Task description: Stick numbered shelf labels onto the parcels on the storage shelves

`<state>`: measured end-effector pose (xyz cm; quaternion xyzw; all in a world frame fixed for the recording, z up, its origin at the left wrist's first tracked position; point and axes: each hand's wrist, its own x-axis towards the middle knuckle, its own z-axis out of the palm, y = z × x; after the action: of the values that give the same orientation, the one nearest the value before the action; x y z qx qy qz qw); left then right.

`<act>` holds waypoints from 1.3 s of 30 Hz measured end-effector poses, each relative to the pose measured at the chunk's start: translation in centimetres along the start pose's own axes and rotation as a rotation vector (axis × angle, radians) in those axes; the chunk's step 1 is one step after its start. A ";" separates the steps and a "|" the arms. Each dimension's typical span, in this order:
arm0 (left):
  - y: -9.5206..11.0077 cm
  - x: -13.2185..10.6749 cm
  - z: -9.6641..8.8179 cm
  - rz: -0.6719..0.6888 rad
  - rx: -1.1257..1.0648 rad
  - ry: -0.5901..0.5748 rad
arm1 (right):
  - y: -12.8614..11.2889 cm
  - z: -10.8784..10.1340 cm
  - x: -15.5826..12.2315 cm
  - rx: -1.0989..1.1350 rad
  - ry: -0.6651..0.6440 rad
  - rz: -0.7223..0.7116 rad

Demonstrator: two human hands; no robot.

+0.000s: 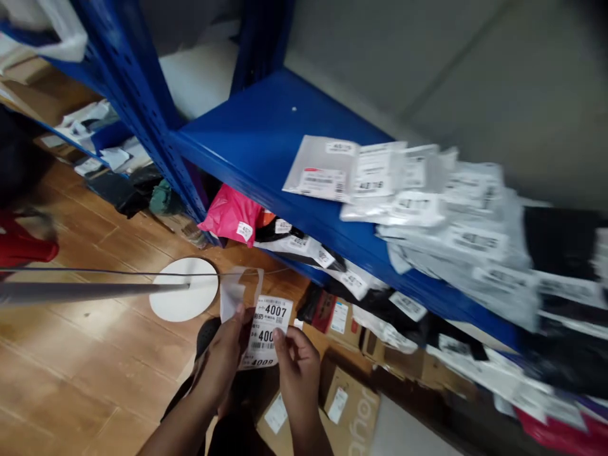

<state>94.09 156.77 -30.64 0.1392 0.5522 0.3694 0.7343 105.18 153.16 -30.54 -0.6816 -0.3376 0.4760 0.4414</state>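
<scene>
Right hand (300, 367) first: seen from the head, its thumb and fingers pinch the side of a white strip of number labels (273, 316). The left hand (224, 348) is on the other side, and its thumb seems to press on a pale sheet (230, 294) beside the strip. Its other fingers are hidden, and I cannot tell if the sheet and the strip are joined.

The strip is between the two hands, low down, in front of the blue shelf (237, 133). It says 4007 at the top and 4009 at the bottom. The right thumb covers the end of the middle number, so someone could read it wrong. If the hands pull apart too hard, the paper could rip or bend. If a label's back is sticky and bare, it could stick to a finger or fold onto itself.

Other things could go wrong too. Some white packets (418, 206) seem to poke over the shelf's front edge, so a bump could make them slide off. Below, a pink bag (230, 212) sticks out and could get knocked. An elbow swung left might hit the gray pole (95, 291), and a foot could trip on its round base (175, 304) or the cardboard box (354, 405).
</scene>
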 end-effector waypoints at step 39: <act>-8.3 -21.3 -12.5 0.398 1.546 -0.818 | 11.7 9.4 -33.6 0.800 0.879 0.225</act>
<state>83.44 133.66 -25.00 0.8088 0.3078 -0.0636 0.4971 85.98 121.73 -31.01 -0.6271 0.1555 0.2837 0.7086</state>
